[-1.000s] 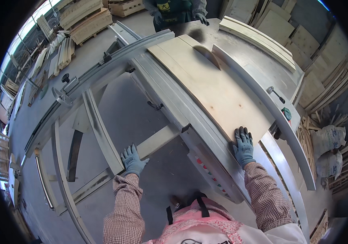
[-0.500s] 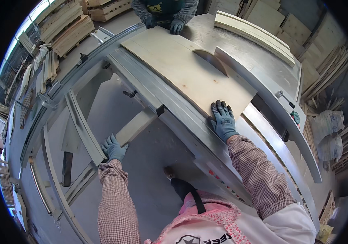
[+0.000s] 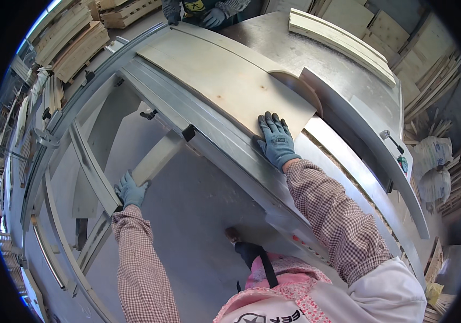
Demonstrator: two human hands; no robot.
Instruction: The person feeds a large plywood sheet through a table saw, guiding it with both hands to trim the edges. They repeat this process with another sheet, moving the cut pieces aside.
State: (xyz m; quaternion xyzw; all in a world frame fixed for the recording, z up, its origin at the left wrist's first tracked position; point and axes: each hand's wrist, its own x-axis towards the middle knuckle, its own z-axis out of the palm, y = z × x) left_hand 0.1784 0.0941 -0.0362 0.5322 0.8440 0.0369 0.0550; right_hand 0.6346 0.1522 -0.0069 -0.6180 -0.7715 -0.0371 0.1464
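My right hand (image 3: 277, 139), in a grey-blue glove with dark fingertips, lies spread on the near end of a pale plywood board (image 3: 214, 81). The board rests on the metal table of a panel saw. Beside my hand, a curved guard (image 3: 298, 89) stands over the board. A thin line runs lengthwise along the board from the far end towards that guard. My left hand (image 3: 131, 192), gloved alike, is closed round the corner of the metal side frame (image 3: 95, 167). Its fingertips are partly hidden.
Across the table a person's gloved hand (image 3: 214, 18) is by the board's far end. A long metal fence (image 3: 370, 140) runs along the right. Stacked planks (image 3: 343, 46) lie on the far table; piled timber (image 3: 79, 48) stands far left.
The board and side frame have slid away and leftward, with both my hands moving along. More of the line in the board shows. The other person's hands have moved back and apart.
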